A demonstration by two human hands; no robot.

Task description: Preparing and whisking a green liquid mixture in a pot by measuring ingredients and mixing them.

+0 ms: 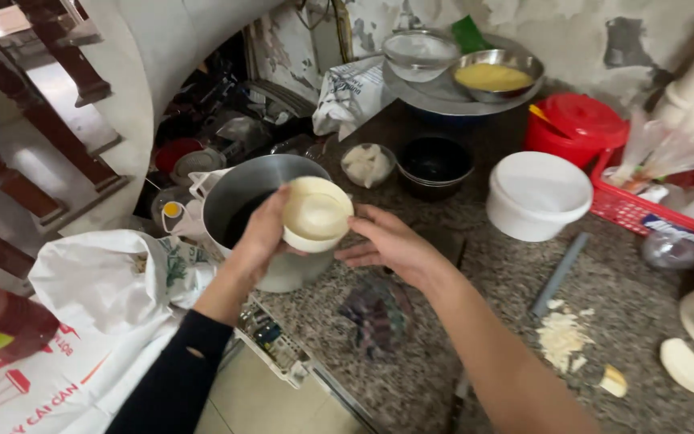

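Holding: the left hand [263, 233] grips a small cream bowl [317, 214], tilted on its side over the rim of a steel pot [230, 197].
Right hand: the right hand [387, 241] touches the bowl's lower edge with its fingertips; the fingers are half curled and hold nothing else.
Bowl position: just beside the pot mouth, above the speckled stone counter [475, 273]; it looks empty inside.
Doing it well: I judge it is better to keep the bowl's lip inside the pot rim, to tilt slowly, and to let the right hand steady the bottom so nothing drips on the counter.
Nearby: a white tub [538, 194], a black bowl [434, 165] and chopped pale pieces [560, 337] lie well apart.
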